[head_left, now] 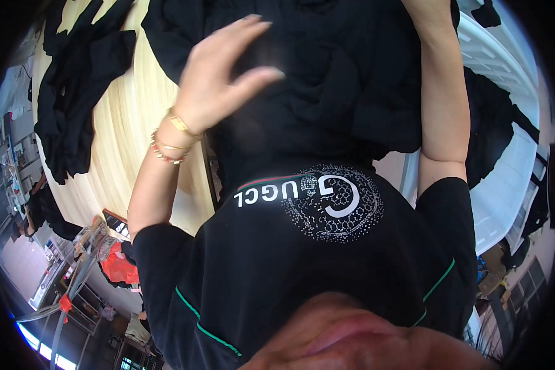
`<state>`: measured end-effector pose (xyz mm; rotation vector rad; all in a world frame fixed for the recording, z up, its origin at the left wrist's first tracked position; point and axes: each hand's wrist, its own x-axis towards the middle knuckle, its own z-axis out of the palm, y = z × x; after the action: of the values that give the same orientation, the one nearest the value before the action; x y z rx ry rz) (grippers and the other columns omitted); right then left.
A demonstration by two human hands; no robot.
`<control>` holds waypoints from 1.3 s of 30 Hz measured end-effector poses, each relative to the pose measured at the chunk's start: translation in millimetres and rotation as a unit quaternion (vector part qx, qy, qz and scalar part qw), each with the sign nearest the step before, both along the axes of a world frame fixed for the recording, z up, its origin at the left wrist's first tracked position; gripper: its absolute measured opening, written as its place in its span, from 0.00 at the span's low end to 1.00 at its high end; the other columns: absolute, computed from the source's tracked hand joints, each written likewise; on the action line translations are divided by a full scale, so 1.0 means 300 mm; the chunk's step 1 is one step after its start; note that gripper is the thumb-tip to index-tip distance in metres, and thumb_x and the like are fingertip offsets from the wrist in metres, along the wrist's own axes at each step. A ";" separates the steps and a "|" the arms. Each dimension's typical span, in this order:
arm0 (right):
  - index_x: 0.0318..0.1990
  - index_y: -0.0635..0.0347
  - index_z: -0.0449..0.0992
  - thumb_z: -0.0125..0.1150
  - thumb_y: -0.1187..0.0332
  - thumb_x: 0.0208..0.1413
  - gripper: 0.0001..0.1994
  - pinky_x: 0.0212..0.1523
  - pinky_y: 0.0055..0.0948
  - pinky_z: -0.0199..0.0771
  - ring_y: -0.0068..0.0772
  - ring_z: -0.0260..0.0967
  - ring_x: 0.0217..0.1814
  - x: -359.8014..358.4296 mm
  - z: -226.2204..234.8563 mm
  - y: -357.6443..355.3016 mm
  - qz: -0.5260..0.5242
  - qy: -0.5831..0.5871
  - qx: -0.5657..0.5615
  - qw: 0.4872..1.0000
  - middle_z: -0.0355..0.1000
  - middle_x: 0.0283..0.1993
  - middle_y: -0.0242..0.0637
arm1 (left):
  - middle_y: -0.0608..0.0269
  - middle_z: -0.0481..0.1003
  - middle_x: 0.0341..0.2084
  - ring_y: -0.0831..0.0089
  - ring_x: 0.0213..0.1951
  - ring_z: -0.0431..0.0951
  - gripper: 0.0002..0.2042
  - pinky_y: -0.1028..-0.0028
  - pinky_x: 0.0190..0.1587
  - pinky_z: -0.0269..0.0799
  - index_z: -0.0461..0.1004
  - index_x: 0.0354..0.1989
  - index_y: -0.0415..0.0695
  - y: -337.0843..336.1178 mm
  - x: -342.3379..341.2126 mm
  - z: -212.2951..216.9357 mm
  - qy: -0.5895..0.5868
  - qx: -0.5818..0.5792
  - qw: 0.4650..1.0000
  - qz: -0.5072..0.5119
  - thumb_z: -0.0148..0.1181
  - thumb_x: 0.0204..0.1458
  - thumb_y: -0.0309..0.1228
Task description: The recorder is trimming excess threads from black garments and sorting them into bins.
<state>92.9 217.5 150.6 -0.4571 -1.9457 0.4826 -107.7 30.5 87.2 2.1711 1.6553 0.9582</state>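
Black fabric [351, 68], folded and rumpled, spreads across the table in front of me and reaches up to my body. Over its left part hovers my left hand [225, 77], open, with thumb and fingers apart and slightly blurred; nothing is in it. Whether its fingertips touch the cloth is hard to tell. My right hand [426, 7] reaches to the far right side of the fabric at the top edge of the view. Its fingers lie outside the picture, so what it holds or touches is hidden.
More black cloth pieces [74, 92] lie on the pale wooden tabletop [120, 135] at the left. To the right stands a white plastic basket [499, 203] with black cloth [490, 117] in it. A red bag [118, 264] sits low at the left, near metal frames.
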 end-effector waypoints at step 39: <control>0.43 0.65 0.78 0.70 0.69 0.49 0.15 0.32 0.19 0.68 0.17 0.67 0.31 -0.070 0.010 -0.154 0.151 -0.258 -0.275 0.914 0.74 0.32 0.28 | 0.67 0.74 0.35 0.66 0.45 0.74 0.13 0.47 0.67 0.45 0.79 0.38 0.51 -0.180 -0.142 0.092 0.171 -0.056 0.984 -0.001 0.61 0.43 0.21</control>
<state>71.9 171.2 153.5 -0.6944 -2.3940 1.2310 -150.4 -23.4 114.9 2.3586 1.8016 0.4941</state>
